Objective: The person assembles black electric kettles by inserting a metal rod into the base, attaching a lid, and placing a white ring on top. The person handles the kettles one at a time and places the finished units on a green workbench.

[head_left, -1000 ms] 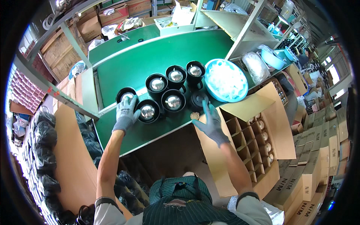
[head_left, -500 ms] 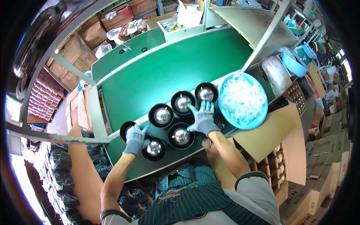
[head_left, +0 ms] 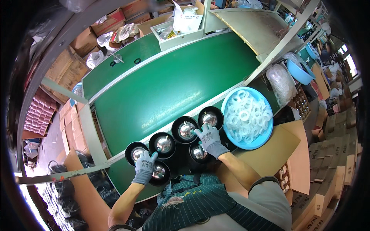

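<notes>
Several black round casings stand grouped at the near edge of the green worktable, each with a shiny silver bulb inside that looks like a flask liner. My left hand (head_left: 145, 166), in a grey glove, rests its fingers on the silver bulb of the leftmost casing (head_left: 130, 151), thumb stretched toward the neighbouring casing (head_left: 162, 144). My gloved right hand (head_left: 210, 141) lies with its fingertips on the bulb of the rightmost casing (head_left: 210, 117). Its thumb points left, toward another casing (head_left: 185, 130). It partly covers the lower casing (head_left: 199, 152). Both hands look open, gripping nothing.
A light blue basin (head_left: 248, 147) full of translucent white rings stands at the right. Behind the casings runs a white rail and the green table surface (head_left: 169, 84). Cardboard boxes (head_left: 281, 150) stand at lower right; black-wrapped items (head_left: 102, 184) lie at lower left.
My view has shifted, so the casings sit lower in the picture. The right hand's fingers are less widely spread and still at the rightmost casing; the left stays at the leftmost one.
</notes>
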A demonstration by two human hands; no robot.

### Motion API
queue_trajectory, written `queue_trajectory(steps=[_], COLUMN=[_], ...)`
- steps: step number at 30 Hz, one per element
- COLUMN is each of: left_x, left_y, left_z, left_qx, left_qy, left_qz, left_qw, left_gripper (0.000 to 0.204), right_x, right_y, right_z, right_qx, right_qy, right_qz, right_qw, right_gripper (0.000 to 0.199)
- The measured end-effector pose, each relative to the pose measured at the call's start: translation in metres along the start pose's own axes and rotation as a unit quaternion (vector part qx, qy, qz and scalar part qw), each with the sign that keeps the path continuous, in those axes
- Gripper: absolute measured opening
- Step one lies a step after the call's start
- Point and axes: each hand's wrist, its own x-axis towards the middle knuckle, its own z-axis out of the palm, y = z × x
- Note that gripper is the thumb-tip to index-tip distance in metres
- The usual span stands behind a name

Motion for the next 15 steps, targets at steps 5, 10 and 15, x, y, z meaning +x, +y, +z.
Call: queue_trajectory(steps=[5,10,15], left_x=[0.011,0.004,0.003], left_y=[-0.006,-0.010,-0.013], left_z=[-0.007,0.006,0.006], left_qx=[-0.002,0.033,0.018], left_qy=[-0.063,-0.063,-0.034], left_qz=[0.033,0.039,0.037], left_qw=[0.997,0.997,0.999], left_gripper=[0.038,0.042,0.039], right_x=[-0.010,-0.021,-0.016], right_y=[0.002,0.013,0.013], right_z=[0.015,0.027,0.018], right_qx=[-0.006,0.015,0.065], right_qy=[0.056,-0.009,-0.057], right_qz=[-0.032,-0.103,-0.112], right_qw=[0.998,0.995,0.990], right_gripper=[0.034,0.048,0.058])
